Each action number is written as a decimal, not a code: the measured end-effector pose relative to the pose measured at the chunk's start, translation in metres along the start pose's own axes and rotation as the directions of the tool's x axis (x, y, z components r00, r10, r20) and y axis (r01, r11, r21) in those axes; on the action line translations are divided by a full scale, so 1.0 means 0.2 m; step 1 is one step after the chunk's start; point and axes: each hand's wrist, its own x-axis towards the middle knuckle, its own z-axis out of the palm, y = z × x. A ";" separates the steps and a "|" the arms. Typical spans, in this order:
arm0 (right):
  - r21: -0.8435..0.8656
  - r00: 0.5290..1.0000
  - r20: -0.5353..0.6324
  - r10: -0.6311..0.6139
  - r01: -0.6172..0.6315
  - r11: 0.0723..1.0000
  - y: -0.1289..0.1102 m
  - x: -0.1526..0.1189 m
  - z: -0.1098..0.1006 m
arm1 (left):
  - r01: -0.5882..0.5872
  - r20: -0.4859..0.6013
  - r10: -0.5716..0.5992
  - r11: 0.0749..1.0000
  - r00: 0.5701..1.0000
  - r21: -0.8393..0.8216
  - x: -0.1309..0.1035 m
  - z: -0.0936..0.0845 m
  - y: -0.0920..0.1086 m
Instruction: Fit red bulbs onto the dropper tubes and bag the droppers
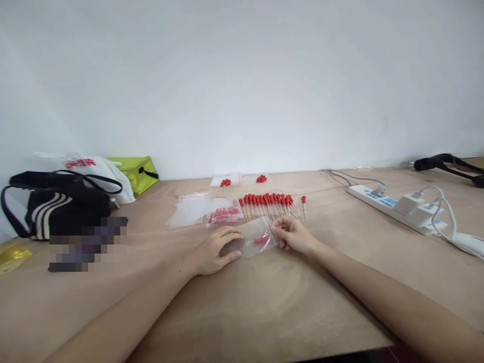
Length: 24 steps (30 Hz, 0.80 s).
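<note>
In the head view, a clear zip-lock bag (247, 245) lies on the table between my hands, with a few small red rubber pieces (260, 240) inside. My left hand (217, 250) rests over the bag's left end, thumb and fingers apart. At the bag's right edge, my right hand (290, 233) pinches the plastic between thumb and fingers. Just beyond it is a row of droppers (270, 199) with red bulbs and clear tubes, one dropper (303, 205) set apart on the right. Filled bags of red pieces (225, 212) lie left of the row.
Flat clear bags (191, 207) are stacked at left. Two small bags with red pieces (226, 182) lie near the wall. A black bag (71, 206), a white plastic bag (109, 174) and a green box-shaped bag (136, 174) stand left. A power strip (393, 206) with cables lies right.
</note>
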 end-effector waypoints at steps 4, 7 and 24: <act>-0.396 0.910 -0.323 -0.258 0.117 0.911 0.02 0.09 -0.16 | -0.015 -0.054 0.017 0.999 0.998 0.035 0.01 0.00 0.00; -0.598 0.838 -0.485 -0.249 -0.110 0.794 0.06 0.18 -0.30 | -0.010 -0.049 0.011 1.000 0.999 0.028 0.01 0.00 0.01; -0.730 0.879 -0.452 0.151 -0.461 0.504 0.12 0.30 -0.48 | -0.006 -0.017 0.006 1.000 1.000 -0.025 0.01 -0.01 0.01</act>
